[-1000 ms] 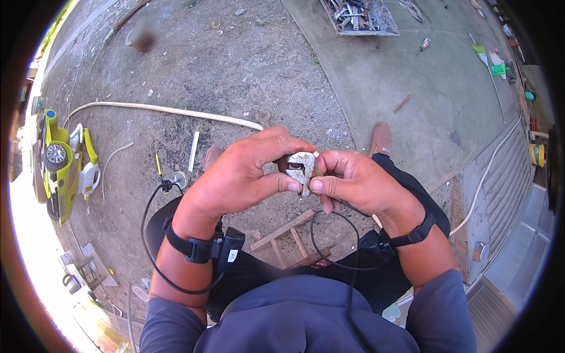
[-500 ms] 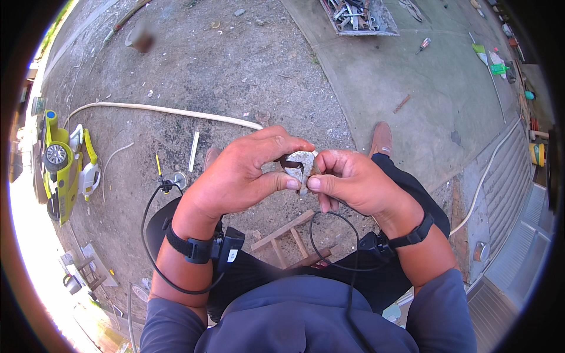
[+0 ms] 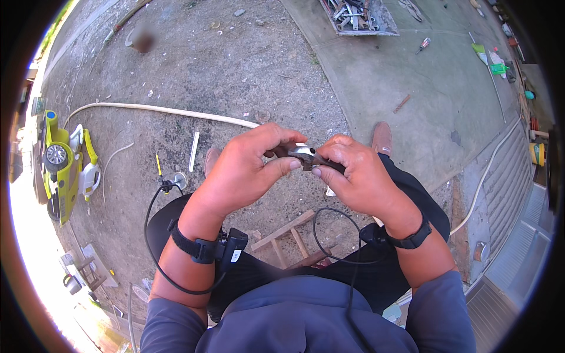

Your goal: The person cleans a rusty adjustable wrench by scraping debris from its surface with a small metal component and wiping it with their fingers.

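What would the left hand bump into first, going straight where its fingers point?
Past the metal piece it grips, the left hand would likely meet the right hand first; depth is hard to judge.

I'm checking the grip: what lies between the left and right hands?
In the head view, a small piece, dark and partly shiny, lies between the left hand and right hand, held by both.

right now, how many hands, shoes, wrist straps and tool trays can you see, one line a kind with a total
Left hand and right hand: 2
Left shoe and right shoe: 2
Left wrist strap and right wrist strap: 2
Tool tray: 1
Total: 7
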Demonstrator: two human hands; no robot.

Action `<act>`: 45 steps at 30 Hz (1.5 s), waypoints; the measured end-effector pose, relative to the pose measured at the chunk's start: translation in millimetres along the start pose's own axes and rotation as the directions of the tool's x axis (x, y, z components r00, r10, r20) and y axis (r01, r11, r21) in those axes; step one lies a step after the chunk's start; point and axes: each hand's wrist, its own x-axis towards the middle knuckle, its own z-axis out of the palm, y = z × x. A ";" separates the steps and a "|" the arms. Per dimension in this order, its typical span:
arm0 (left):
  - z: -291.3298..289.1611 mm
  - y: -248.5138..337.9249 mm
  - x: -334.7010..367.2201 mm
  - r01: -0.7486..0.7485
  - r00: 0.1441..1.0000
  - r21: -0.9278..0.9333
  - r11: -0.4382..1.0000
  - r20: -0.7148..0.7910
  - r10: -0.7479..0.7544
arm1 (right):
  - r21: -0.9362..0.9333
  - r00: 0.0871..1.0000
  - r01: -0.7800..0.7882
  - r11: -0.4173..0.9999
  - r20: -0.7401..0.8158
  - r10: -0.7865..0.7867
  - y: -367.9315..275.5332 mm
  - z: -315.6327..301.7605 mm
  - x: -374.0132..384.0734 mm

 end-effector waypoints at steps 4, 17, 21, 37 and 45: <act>-3.5 -5.9 -0.8 0.071 0.996 0.102 0.992 0.036 -0.076 | -0.194 0.987 0.106 0.975 -0.100 -0.127 0.2 1.3 1.9; 8.5 -7.6 -2.2 0.161 0.985 -0.093 0.983 0.073 -0.155 | -0.329 0.959 0.212 0.920 -0.110 -0.261 -0.4 0.1 5.2; 9.0 -5.6 -2.1 0.188 0.981 -0.110 0.976 0.059 -0.183 | -0.351 0.969 0.178 0.919 -0.098 -0.225 -1.6 0.0 5.1; 12.5 -8.1 0.2 0.246 0.969 -0.157 0.956 0.060 -0.240 | -0.299 0.978 0.173 0.938 -0.063 -0.201 1.3 -4.2 7.7; 12.0 -14.4 -2.9 0.251 0.968 -0.107 0.962 0.047 -0.247 | -0.248 0.981 0.167 0.954 -0.050 -0.185 3.1 1.5 6.8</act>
